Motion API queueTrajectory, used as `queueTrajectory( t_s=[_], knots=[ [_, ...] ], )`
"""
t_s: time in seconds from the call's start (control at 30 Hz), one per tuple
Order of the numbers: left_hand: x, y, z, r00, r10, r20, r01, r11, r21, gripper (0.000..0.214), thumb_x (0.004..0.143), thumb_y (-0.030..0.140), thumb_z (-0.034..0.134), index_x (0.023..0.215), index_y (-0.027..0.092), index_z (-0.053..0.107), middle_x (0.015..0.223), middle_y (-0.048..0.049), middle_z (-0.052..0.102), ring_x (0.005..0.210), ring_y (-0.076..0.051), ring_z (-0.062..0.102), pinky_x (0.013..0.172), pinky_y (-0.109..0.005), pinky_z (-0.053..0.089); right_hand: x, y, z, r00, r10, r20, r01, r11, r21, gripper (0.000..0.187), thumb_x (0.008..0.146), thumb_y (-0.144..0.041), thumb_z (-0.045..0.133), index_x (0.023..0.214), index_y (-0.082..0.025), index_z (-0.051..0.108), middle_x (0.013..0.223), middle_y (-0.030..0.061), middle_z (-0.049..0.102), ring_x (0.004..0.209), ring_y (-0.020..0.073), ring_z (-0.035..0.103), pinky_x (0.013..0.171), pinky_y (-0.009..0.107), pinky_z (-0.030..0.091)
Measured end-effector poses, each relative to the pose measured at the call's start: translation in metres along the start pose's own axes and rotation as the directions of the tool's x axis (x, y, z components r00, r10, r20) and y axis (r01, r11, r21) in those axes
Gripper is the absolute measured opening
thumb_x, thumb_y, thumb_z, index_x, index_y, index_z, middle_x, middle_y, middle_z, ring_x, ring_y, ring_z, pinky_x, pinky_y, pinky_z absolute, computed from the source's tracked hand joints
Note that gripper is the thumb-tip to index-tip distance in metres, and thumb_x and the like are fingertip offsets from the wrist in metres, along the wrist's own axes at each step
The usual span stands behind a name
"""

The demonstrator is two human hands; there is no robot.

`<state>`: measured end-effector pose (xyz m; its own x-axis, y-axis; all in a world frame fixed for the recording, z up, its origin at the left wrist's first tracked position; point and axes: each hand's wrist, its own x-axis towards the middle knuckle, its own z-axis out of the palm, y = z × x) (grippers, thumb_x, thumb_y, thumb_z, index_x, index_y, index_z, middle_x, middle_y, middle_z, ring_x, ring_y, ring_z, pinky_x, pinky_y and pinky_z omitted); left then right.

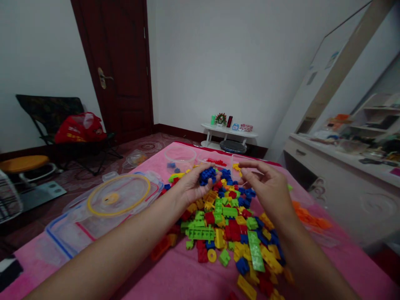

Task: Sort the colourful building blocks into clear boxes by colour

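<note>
My left hand [195, 183] is palm up above the pile, its fingers curled around a cluster of blue toy bricks [207, 176]. To the right, my right hand [265, 181] hovers over the pile with its fingers bent and apart; I see nothing between them. Below both hands spreads a heap of toy building bricks [229, 212] in green, red, yellow and blue. A long green brick [255, 251] lies near the heap's front right. A small yellow ring [211, 255] lies at the front edge.
Behind the heap stand a round clear container [180, 155] with a few blue bricks and another holding red pieces [216, 161]. Orange pieces [312, 216] sit in a clear container at right. Clear lids [118, 196] lie on the pink tablecloth [150, 277] at left.
</note>
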<state>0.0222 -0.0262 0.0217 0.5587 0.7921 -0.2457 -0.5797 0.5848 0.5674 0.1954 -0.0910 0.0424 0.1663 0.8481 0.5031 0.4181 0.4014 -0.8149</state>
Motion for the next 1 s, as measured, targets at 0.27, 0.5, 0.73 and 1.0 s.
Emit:
queueTrajectory(
  t_s=[0.27,0.5,0.73,1.0],
  knots=[
    [0.057,0.106,-0.021,0.734,0.638,-0.235,-0.421,0.698,0.580,0.003,0.078,0.014,0.057,0.080,0.017,0.056,0.064,0.0014,0.055,0.056,-0.007,0.056,0.057,-0.019,0.052,0.000,-0.001,-0.004,0.999,-0.022,-0.035,0.021,0.999,-0.040,0.025,0.076,-0.035,0.060,0.093,-0.016,0.064,0.068,0.0032,0.065,0.058,0.0152,0.062,0.051,0.025,0.048],
    [0.051,0.094,-0.031,0.806,0.592,-0.001,-0.165,0.226,0.960,0.021,0.050,0.009,0.076,0.068,0.016,0.067,0.069,-0.0024,0.064,0.068,-0.013,0.057,0.053,-0.014,0.040,-0.002,0.003,0.004,0.966,-0.063,0.253,0.134,0.952,-0.276,0.014,0.074,-0.024,0.058,0.081,-0.018,0.068,0.079,0.0037,0.068,0.068,0.0158,0.061,0.060,0.027,0.047],
    [0.019,0.028,0.003,0.869,0.269,0.416,-0.426,-0.020,0.904,0.021,0.070,0.031,0.064,0.080,0.015,0.071,0.069,-0.0049,0.067,0.059,-0.013,0.057,0.052,-0.019,0.040,-0.025,-0.008,0.017,0.764,-0.013,0.645,0.352,0.847,-0.399,0.018,0.067,-0.018,0.066,0.083,-0.024,0.068,0.086,-0.0003,0.067,0.080,0.0160,0.058,0.074,0.028,0.041],
    [0.023,0.017,-0.014,0.836,0.302,0.459,-0.468,-0.046,0.882,0.020,0.074,0.030,0.058,0.079,0.014,0.070,0.063,-0.0026,0.064,0.054,-0.011,0.054,0.049,-0.019,0.038,-0.071,-0.018,0.063,0.644,0.008,0.765,0.585,0.639,-0.499,0.019,0.072,-0.020,0.061,0.091,-0.016,0.063,0.098,0.0097,0.062,0.089,0.0219,0.055,0.069,0.029,0.036]
  ],
)
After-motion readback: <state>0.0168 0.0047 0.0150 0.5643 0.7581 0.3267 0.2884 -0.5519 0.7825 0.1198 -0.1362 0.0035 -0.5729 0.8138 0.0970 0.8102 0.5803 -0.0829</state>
